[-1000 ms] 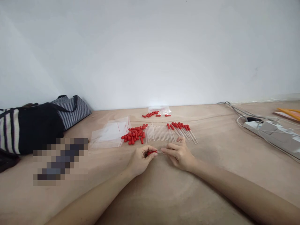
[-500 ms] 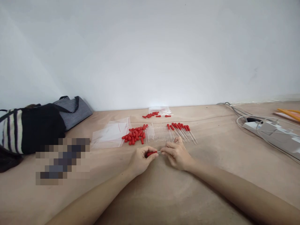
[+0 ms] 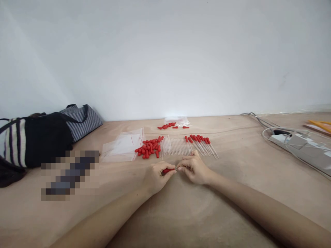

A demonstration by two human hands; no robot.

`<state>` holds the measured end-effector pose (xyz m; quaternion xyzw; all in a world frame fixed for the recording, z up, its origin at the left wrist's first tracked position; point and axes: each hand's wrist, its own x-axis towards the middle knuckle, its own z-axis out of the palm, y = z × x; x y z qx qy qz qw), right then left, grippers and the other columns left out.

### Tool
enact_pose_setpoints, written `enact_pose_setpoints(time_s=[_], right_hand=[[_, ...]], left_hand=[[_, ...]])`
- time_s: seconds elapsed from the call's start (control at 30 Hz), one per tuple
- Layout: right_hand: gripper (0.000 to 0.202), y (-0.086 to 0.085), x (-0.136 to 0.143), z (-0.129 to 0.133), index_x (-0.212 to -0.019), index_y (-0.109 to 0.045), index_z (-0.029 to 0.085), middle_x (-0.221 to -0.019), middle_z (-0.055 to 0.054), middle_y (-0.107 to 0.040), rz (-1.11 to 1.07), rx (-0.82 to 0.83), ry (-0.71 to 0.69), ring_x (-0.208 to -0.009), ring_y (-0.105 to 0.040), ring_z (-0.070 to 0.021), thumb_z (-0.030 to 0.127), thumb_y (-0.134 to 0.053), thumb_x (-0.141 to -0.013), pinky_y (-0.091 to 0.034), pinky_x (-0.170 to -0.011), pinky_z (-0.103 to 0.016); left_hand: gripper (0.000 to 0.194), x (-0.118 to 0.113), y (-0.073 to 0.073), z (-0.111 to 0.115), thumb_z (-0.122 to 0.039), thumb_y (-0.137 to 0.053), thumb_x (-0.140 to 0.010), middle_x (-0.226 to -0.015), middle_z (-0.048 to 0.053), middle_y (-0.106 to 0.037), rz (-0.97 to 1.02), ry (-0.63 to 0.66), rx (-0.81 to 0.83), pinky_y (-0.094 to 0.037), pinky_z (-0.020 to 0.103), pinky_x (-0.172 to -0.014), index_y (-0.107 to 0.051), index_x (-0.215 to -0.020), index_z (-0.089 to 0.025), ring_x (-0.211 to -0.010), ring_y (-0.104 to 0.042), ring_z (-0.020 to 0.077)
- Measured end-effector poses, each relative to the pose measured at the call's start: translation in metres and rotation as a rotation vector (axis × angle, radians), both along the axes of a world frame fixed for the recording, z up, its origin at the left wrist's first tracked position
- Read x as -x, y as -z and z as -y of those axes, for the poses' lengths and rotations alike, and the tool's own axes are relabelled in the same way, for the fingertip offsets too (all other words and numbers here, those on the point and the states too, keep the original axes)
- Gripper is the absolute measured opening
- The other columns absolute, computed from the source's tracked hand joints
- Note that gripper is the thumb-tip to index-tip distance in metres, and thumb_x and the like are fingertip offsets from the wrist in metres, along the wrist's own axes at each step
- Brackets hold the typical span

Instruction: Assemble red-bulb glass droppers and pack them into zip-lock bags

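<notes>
My left hand (image 3: 158,176) pinches a red rubber dropper bulb (image 3: 167,170) between thumb and fingers. Facing it, my right hand (image 3: 194,169) is closed on a thin clear glass dropper tube (image 3: 176,168), whose end meets the bulb's mouth; most of the tube is hidden by the fingers. Beyond my hands lies a row of bare glass tubes (image 3: 177,146). A heap of loose red bulbs (image 3: 148,148) sits left of that row. To its right, several tubes with red bulbs on them (image 3: 204,144) lie slanted side by side.
Flat clear plastic bags (image 3: 121,146) lie left of the bulb heap. Near the wall are more red bulbs (image 3: 167,126) and a small bag (image 3: 178,120). Dark and striped bags (image 3: 46,141) stand at left; a white power strip (image 3: 300,150) with cables is at right.
My two hands have drawn slightly closer together, and less of the glass tube shows between them. The view has shifted a little; the things on the table stay put.
</notes>
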<state>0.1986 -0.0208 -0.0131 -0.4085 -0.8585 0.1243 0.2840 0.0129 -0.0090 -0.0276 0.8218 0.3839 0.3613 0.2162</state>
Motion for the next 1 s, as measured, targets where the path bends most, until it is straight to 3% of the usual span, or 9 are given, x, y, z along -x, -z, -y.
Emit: enact_pose_setpoints(time_s=[0.13, 0.27, 0.4, 0.57, 0.67, 0.83, 1.0], right_hand=[[0.02, -0.003, -0.001, 0.0, -0.075, -0.061, 0.02, -0.075, 0.001, -0.066, -0.016, 0.086, 0.014, -0.068, -0.054, -0.0111, 0.02, -0.043, -0.083, -0.021, -0.074, -0.031], [0.018, -0.003, -0.002, 0.001, -0.078, -0.061, 0.021, -0.076, 0.001, -0.066, -0.036, 0.073, 0.028, -0.067, -0.054, -0.0109, 0.02, -0.044, -0.083, -0.021, -0.074, -0.031], [0.017, -0.002, 0.001, 0.003, -0.075, -0.061, 0.02, -0.074, 0.002, -0.066, -0.066, 0.072, 0.046, -0.064, -0.053, -0.0103, 0.018, -0.045, -0.081, -0.022, -0.072, -0.03], [0.018, -0.003, 0.004, 0.004, -0.072, -0.061, 0.02, -0.075, 0.002, -0.066, -0.115, 0.105, 0.057, -0.065, -0.053, -0.0111, 0.019, -0.045, -0.082, -0.025, -0.072, -0.031], [0.018, -0.005, 0.002, 0.003, -0.076, -0.061, 0.02, -0.077, 0.001, -0.065, -0.087, 0.099, 0.022, -0.07, -0.055, -0.0118, 0.02, -0.044, -0.083, -0.026, -0.075, -0.032], [0.02, -0.006, -0.01, -0.001, -0.083, -0.062, 0.02, -0.078, -0.002, -0.062, -0.034, 0.109, -0.037, -0.072, -0.055, -0.0125, 0.02, -0.041, -0.084, -0.033, -0.069, -0.027], [0.022, -0.008, -0.017, -0.003, -0.086, -0.062, 0.017, -0.076, -0.004, -0.062, -0.058, 0.113, -0.037, -0.066, -0.054, -0.0121, 0.02, -0.041, -0.083, -0.036, -0.063, -0.024]], left_hand=[[0.019, 0.001, -0.006, -0.001, -0.029, -0.061, -0.071, -0.076, 0.001, -0.067, -0.038, -0.028, 0.015, -0.048, 0.026, -0.065, -0.06, -0.088, -0.02, -0.069, -0.062, 0.015], [0.011, 0.002, -0.008, -0.001, -0.028, -0.058, -0.074, -0.075, 0.001, -0.067, -0.056, 0.004, -0.039, -0.047, 0.026, -0.065, -0.062, -0.079, -0.02, -0.068, -0.061, 0.0148], [0.01, -0.001, -0.003, 0.001, -0.026, -0.058, -0.073, -0.072, 0.003, -0.067, 0.045, 0.001, -0.04, -0.048, 0.025, -0.061, -0.064, -0.077, -0.018, -0.064, -0.061, 0.0147], [0.013, -0.002, 0.007, 0.0, -0.028, -0.061, -0.072, -0.072, 0.003, -0.067, 0.155, -0.01, 0.073, -0.049, 0.025, -0.059, -0.064, -0.079, -0.017, -0.064, -0.062, 0.0153], [0.019, 0.0, 0.006, -0.004, -0.03, -0.061, -0.072, -0.078, 0.003, -0.067, 0.124, -0.004, 0.163, -0.05, 0.026, -0.065, -0.061, -0.087, -0.017, -0.07, -0.062, 0.0156], [0.045, 0.006, -0.003, -0.008, -0.031, -0.066, -0.067, -0.089, 0.003, -0.066, 0.084, 0.024, 0.199, -0.045, 0.033, -0.082, -0.049, -0.107, -0.02, -0.085, -0.06, 0.0175], [0.039, 0.008, -0.008, -0.007, -0.033, -0.065, -0.069, -0.099, 0.003, -0.062, -0.017, 0.022, 0.096, -0.043, 0.034, -0.084, -0.052, -0.104, -0.023, -0.093, -0.057, 0.0188]])
